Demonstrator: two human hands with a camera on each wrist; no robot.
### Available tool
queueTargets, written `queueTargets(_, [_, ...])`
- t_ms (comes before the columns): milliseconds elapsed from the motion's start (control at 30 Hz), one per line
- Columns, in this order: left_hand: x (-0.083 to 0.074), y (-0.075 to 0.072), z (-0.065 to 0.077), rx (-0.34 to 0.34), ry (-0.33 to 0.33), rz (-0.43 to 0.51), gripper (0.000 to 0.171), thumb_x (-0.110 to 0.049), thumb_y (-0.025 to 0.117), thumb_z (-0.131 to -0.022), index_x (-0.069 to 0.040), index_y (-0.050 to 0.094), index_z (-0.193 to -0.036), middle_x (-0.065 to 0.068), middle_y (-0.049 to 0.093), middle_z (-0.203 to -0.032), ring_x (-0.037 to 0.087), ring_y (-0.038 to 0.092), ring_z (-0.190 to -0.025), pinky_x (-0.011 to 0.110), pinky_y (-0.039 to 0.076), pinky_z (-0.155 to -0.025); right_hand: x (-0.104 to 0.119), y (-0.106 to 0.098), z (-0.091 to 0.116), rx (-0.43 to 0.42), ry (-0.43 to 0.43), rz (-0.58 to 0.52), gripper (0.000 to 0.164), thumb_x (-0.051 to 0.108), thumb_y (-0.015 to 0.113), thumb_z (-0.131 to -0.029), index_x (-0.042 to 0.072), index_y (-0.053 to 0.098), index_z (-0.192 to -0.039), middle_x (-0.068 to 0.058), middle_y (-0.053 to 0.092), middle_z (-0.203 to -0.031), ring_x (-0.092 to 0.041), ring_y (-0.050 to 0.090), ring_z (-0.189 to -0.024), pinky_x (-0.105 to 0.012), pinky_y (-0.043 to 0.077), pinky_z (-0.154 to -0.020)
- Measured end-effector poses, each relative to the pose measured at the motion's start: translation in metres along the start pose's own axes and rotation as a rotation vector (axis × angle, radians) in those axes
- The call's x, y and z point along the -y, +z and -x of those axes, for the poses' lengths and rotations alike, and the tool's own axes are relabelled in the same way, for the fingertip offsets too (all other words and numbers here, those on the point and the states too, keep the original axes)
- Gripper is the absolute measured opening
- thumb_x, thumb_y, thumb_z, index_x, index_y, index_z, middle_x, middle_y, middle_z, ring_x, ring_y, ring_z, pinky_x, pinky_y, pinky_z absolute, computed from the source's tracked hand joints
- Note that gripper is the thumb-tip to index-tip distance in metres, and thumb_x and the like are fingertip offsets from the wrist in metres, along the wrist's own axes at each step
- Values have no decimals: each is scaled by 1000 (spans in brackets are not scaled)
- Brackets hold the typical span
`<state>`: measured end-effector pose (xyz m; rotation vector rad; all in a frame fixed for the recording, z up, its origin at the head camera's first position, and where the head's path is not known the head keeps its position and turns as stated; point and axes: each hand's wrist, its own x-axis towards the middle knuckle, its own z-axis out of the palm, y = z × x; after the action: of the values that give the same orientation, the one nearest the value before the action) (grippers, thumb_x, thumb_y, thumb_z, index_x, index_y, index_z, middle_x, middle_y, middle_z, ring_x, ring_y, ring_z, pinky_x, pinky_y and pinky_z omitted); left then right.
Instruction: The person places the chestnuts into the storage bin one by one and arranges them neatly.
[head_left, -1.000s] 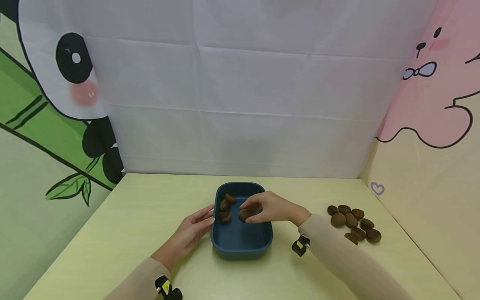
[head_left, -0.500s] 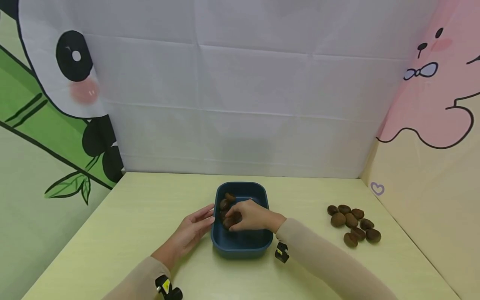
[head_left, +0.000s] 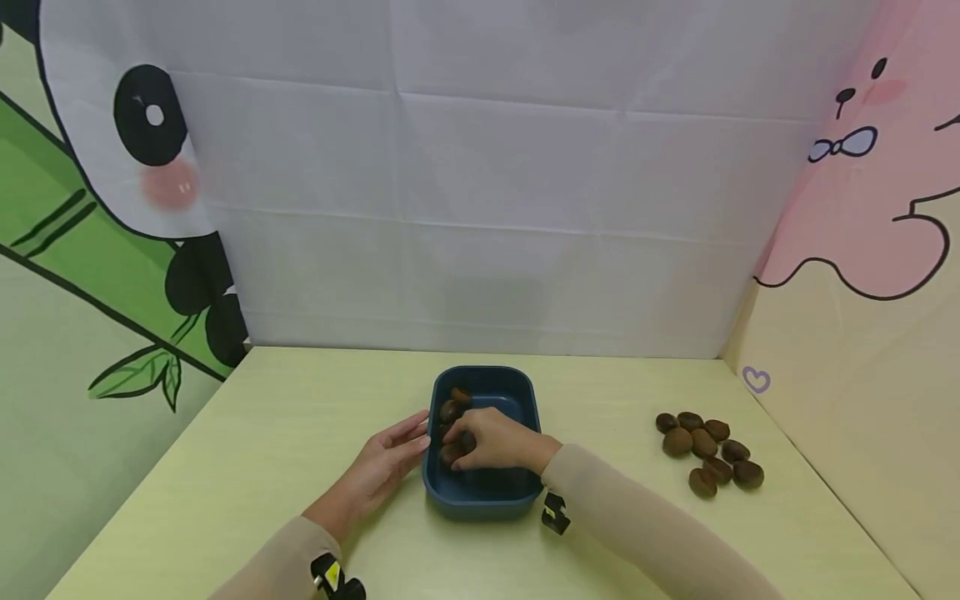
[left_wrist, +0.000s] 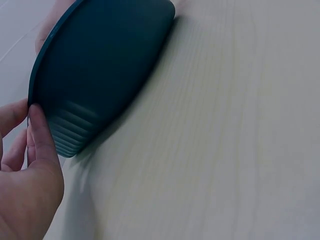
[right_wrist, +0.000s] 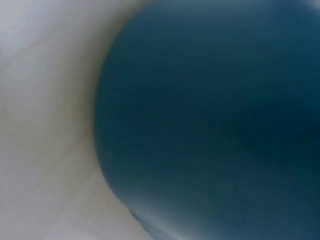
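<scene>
A dark blue box with rounded corners sits at mid-table in the head view. My left hand rests its extended fingers against the box's left side. The left wrist view shows the thumb against the outer wall near the rim. Inside the box, my right hand curls its thumb and fingers around a brown chestnut, partly hidden by the fingers. Several other chestnuts lie in a row along the left inner wall. The right wrist view shows only the blurred blue box wall.
Several loose chestnuts lie in a cluster on the pale yellow table to the right of the box. A white sheet hangs behind the table, with painted panels at both sides.
My right hand has moved left and slightly nearer within the box, carrying the chestnut to the row at the left wall. My left hand has stayed at the box's side.
</scene>
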<state>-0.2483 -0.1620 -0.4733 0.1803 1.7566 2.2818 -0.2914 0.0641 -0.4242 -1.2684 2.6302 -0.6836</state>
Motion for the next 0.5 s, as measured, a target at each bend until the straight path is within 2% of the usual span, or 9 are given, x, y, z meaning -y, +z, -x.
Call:
queueTargets(300, [0, 1, 0, -7, -3, -5, 58, -5, 58, -102, -3, 35, -155, 21, 40, -151, 16, 57, -123, 27, 48, -101, -3, 4, -2, -15, 52, -73, 32, 25, 83, -85, 11, 75, -113, 7, 71, -104, 1, 63, -84, -15, 51, -77])
queueTargets(500, [0, 1, 0, -9, -6, -13, 58, -6, 58, -102, -4, 36, -155, 21, 41, -150, 15, 57, -123, 27, 48, -101, -4, 1, 0, 1, 72, -72, 34, 29, 83, -85, 13, 74, -115, 8, 71, -103, 2, 62, -83, -16, 51, -76])
